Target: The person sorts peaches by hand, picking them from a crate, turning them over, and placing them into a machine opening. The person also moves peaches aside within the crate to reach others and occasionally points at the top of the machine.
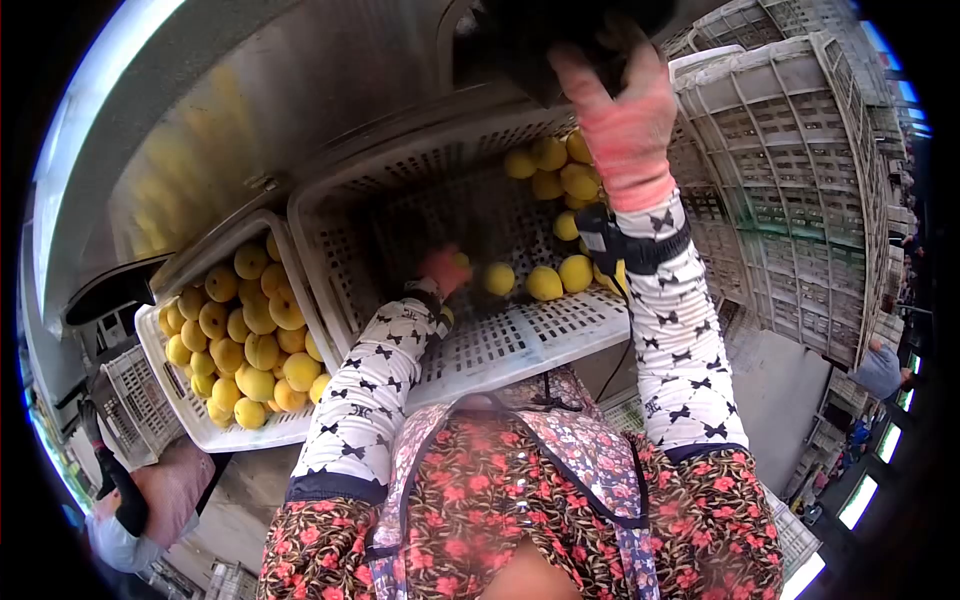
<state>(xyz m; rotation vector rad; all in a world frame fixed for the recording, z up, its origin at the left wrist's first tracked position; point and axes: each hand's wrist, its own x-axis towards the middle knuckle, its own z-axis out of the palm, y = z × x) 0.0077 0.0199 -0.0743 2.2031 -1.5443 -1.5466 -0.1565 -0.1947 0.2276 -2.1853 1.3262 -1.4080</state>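
Note:
My left hand (pixel 445 270), in a pink glove, reaches down inside a large white plastic crate (pixel 520 345). A yellow fruit (pixel 461 260) shows at its fingers, and another yellow fruit (pixel 499 279) lies just to the right. More yellow fruits (pixel 545 283) lie along the crate's right part. My right hand (pixel 625 115), also in a pink glove, is raised above the crate's far right corner, at a dark opening (pixel 520 50) of the metal machine. Its thumb and fingers are spread, their tips lost against the dark; whether anything is between them is hidden.
A smaller white crate (pixel 215 437) full of yellow fruits stands at the left. Stacked empty crates (pixel 790 190) rise at the right. The metal machine (pixel 330 60) runs along the far side. Another person (pixel 165 495) is at the lower left, and one more (pixel 880 370) far right.

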